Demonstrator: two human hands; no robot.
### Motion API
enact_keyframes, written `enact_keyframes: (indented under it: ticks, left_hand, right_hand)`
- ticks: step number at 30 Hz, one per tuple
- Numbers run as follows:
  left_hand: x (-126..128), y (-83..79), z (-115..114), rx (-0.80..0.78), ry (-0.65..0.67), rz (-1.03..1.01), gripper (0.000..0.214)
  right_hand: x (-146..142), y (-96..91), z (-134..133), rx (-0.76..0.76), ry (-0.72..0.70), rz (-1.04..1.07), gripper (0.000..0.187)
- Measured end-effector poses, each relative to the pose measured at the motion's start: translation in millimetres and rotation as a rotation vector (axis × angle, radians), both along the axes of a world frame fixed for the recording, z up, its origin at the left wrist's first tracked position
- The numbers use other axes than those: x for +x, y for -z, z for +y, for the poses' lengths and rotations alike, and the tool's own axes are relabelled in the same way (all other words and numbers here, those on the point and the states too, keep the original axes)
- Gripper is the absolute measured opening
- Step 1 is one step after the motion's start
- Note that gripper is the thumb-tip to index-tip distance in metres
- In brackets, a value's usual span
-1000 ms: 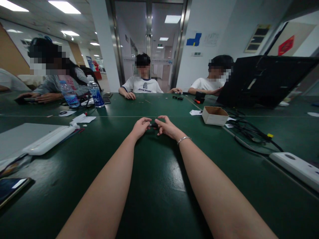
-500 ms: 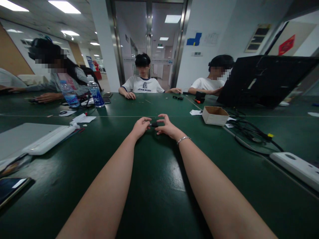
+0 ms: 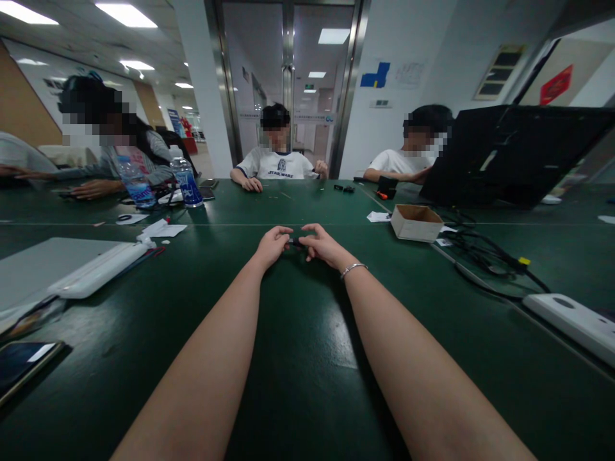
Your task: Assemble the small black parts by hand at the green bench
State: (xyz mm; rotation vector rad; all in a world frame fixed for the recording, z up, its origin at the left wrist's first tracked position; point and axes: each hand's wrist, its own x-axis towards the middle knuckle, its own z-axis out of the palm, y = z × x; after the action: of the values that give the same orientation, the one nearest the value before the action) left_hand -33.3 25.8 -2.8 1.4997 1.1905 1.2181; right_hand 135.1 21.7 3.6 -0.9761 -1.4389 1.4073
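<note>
Both my arms reach straight out over the dark green table [image 3: 307,358]. My left hand [image 3: 271,245] and my right hand [image 3: 323,244] meet near the table's middle, fingers curled. Between them sits a small black part [image 3: 296,242], pinched from both sides; most of it is hidden by my fingers. A thin silver bracelet [image 3: 354,269] circles my right wrist.
A small open cardboard box [image 3: 415,221] and black cables [image 3: 485,259] lie right, with a white power strip [image 3: 569,322] and a black laptop lid [image 3: 509,153]. Left: a white flat device [image 3: 77,272], a phone [image 3: 24,365], two water bottles [image 3: 185,182]. Three people sit across.
My right hand's fingers, lifted and spread half a second ago, have curled back down onto the small black part. The person opposite has raised a hand off the table.
</note>
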Motion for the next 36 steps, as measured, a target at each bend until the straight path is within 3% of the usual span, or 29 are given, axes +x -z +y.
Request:
enact_keyframes:
  ticks: [3, 7, 11, 16, 20, 23, 27, 31, 34, 36]
  left_hand:
    - [-0.2, 0.6, 0.4, -0.006, -0.012, 0.009, 0.023]
    - [-1.0, 2.5, 2.3, 0.014, 0.002, -0.001, 0.023]
    - [-0.7, 3.0, 2.8, 0.01, -0.01, -0.018, 0.023]
    - [1.1, 2.1, 2.4, 0.006, -0.002, -0.015, 0.021]
    - [0.5, 2.9, 3.5, -0.003, -0.005, -0.001, 0.021]
    - [0.0, 3.7, 4.1, 0.01, -0.003, -0.012, 0.021]
    - [0.3, 2.9, 3.0, 0.01, -0.006, -0.029, 0.02]
    - [0.7, 1.1, 0.8, 0.019, -0.011, -0.042, 0.018]
    - [0.6, 1.1, 0.9, 0.022, -0.012, -0.042, 0.018]
    - [0.6, 2.0, 1.9, 0.025, -0.016, -0.048, 0.018]
  right_hand:
    - [1.1, -1.4, -1.3, -0.008, -0.007, 0.044, 0.061]
    - [3.3, -3.7, -2.8, -0.052, -0.038, 0.008, 0.031]
    - [2.8, -2.8, -1.5, 0.001, -0.081, 0.009, 0.06]
    - [0.5, 1.0, 3.5, -0.028, -0.08, -0.073, 0.027]
    - [1.2, 1.2, 4.0, 0.002, -0.081, -0.037, 0.053]
    - [1.3, -0.1, 2.5, -0.063, -0.057, -0.039, 0.031]
    - [0.6, -1.3, 1.2, -0.026, -0.044, -0.023, 0.048]
    - [0.9, -1.7, 1.0, -0.07, -0.052, -0.034, 0.031]
    - [1.8, -1.5, 1.0, -0.019, -0.063, 0.003, 0.041]
    - [1.9, -1.4, 1.1, -0.009, -0.071, -0.006, 0.036]
